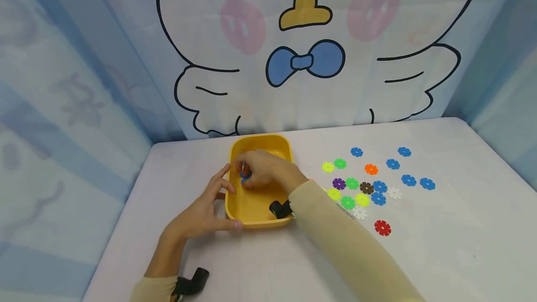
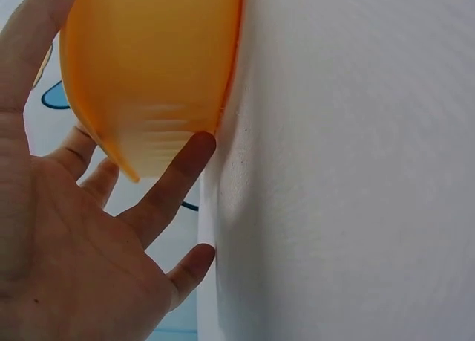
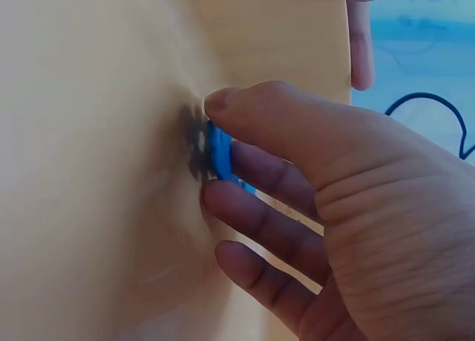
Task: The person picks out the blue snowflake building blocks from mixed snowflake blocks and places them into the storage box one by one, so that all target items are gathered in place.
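Note:
In the head view my right hand [image 1: 268, 168] reaches into a yellow plastic tray [image 1: 251, 209], near its left wall. Between thumb and fingers it pinches a blue notched plastic disc [image 3: 220, 149], close over the tray floor; the fingers hide part of the disc. My left hand [image 1: 200, 214] is at the tray's left side, fingers spread and thumb near the front corner. In the left wrist view, a fingertip of that hand touches the outer wall of the tray [image 2: 148, 51].
Right of the tray, notched discs lie scattered on the white table [image 1: 453, 246]: several blue ones [image 1: 393, 164], green ones [image 1: 347, 202], yellow ones [image 1: 362, 200], a red one [image 1: 382, 228], an orange one [image 1: 371, 169]. A cartoon-printed curtain [image 1: 302, 106] hangs behind.

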### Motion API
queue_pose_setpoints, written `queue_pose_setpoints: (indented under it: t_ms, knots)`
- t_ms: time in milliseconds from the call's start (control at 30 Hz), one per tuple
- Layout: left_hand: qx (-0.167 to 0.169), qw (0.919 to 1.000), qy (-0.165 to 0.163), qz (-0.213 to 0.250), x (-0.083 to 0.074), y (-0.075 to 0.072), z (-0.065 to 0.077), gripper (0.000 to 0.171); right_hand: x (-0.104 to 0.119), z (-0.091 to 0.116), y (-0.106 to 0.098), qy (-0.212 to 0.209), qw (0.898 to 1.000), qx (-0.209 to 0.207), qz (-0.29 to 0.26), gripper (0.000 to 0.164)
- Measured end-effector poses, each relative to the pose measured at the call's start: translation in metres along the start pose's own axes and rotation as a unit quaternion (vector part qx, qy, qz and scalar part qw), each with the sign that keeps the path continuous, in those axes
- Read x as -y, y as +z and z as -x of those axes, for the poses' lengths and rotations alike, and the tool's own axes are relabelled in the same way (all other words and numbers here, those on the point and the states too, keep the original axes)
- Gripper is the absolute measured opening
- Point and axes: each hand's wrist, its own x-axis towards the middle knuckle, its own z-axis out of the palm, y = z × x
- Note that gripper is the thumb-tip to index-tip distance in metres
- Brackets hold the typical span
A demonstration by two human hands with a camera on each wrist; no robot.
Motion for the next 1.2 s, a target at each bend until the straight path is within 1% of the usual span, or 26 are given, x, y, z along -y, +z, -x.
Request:
queue_pose_setpoints:
  t_ms: [300, 433, 567, 700, 833, 967, 1067, 1100, 1200]
  knots:
    - [-0.001, 1.0000, -0.002, -0.002, 0.002, 0.001, 0.000, 0.066, -0.002, -0.001, 0.002, -0.006, 1.000, 0.015, -0.006, 0.035]
    - [-0.001, 1.0000, -0.004, -0.005, 0.002, 0.002, 0.000, 0.065, -0.001, 0.000, 0.002, -0.012, 1.000, 0.011, 0.009, 0.033]
    - [-0.002, 0.9999, -0.013, -0.009, 0.001, 0.001, 0.001, 0.065, 0.003, 0.001, -0.001, -0.019, 1.000, 0.001, 0.018, 0.028]
    - [-0.002, 0.9999, -0.015, -0.007, 0.000, 0.002, 0.001, 0.066, 0.008, 0.004, -0.009, -0.016, 1.000, 0.003, 0.023, 0.024]
    - [0.001, 0.9999, -0.011, -0.005, 0.000, 0.003, 0.000, 0.066, 0.015, 0.011, -0.023, -0.029, 0.999, 0.013, 0.034, 0.024]
    - [0.001, 0.9999, -0.010, -0.007, 0.001, 0.003, -0.002, 0.066, 0.022, 0.022, -0.039, -0.046, 0.998, 0.005, 0.032, 0.028]
    - [0.000, 1.0000, -0.008, -0.004, 0.002, 0.001, -0.002, 0.071, 0.027, 0.030, -0.048, -0.060, 0.998, -0.004, 0.032, 0.031]
    - [0.001, 1.0000, -0.007, -0.001, 0.002, 0.001, -0.001, 0.077, 0.028, 0.032, -0.050, -0.063, 0.998, -0.005, 0.030, 0.031]
    - [0.004, 1.0000, -0.002, -0.002, 0.003, 0.001, -0.001, 0.078, 0.030, 0.041, -0.056, -0.077, 0.997, -0.009, 0.022, 0.030]
